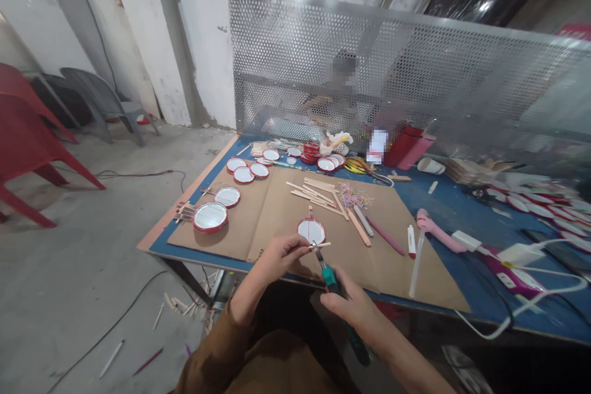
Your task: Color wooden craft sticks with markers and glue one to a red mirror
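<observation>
**Handwork at the near edge of a brown cardboard sheet (272, 200)**

We look forward and down on a blue tabletop (447, 197), much of which the cardboard sheet covers. The left hand (279, 255) pinches a thin, pale wooden stick (325, 245) between thumb and fingertips, the stick's free end pointing to our right. The right hand (356, 303) is wrapped around a hand tool with a metal head and a teal-and-black handle (329, 277); its head reaches up to the stick, though we cannot tell whether the metal closes on it. Just beyond the stick lies a round white disc with a red rim (310, 231), a short wooden piece projecting from its far side.

Farther in on the cardboard sheet, we find a loose cluster of flat, pale wooden strips (319, 184) and, just to its right, a tangle of fine multicoloured strands (355, 196). A slender maroon rod (386, 236) lies aslant nearby, its near end beside a white marker with a red end (411, 240). Toward the left, we note a larger red-rimmed white disc (210, 217) with several thin sticks at its left side. Behind the tabletop stands an upright grey panel of perforated metal (286, 43).
</observation>
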A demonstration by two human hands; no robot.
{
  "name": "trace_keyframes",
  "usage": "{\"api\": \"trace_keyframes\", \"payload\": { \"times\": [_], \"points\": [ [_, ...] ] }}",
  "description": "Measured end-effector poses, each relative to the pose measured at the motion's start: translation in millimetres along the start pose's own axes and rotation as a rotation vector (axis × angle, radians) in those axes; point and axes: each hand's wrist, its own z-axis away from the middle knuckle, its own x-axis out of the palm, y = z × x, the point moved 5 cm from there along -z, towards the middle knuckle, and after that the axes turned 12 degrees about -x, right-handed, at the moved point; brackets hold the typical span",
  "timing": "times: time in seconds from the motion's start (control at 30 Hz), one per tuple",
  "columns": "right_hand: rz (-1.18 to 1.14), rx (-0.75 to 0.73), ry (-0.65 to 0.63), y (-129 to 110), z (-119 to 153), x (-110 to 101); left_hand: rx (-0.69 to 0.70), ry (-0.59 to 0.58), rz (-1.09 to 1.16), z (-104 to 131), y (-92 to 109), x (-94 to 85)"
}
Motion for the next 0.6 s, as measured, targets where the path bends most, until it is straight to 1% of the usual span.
{"api": "trace_keyframes", "payload": {
  "times": [0.1, 0.33, 0.4, 0.5, 0.6],
  "points": [
    [-0.006, -0.013, 0.028, -3.4, 0.1, 1.0, -0.006, 0.006, -0.054, 3.1, 1.8, 0.5],
    [-0.055, 0.001, 0.019, -6.9, -1.7, 4.8, -0.022, 0.015, -0.203, 8.5, 4.8, -0.9],
    [-0.145, 0.067, -0.021, -1.2, -1.6, 9.0, -0.011, 0.009, -0.217, 10.5, 6.7, -3.0],
    [-0.343, 0.192, -0.096, 10.9, -2.2, 18.1, -0.014, -0.033, -0.207, 13.9, 9.2, -5.6],
    [-0.532, 0.261, -0.136, 18.7, -4.7, 25.6, -0.023, -0.062, -0.205, 15.6, 10.8, -7.2]
  ]
}}
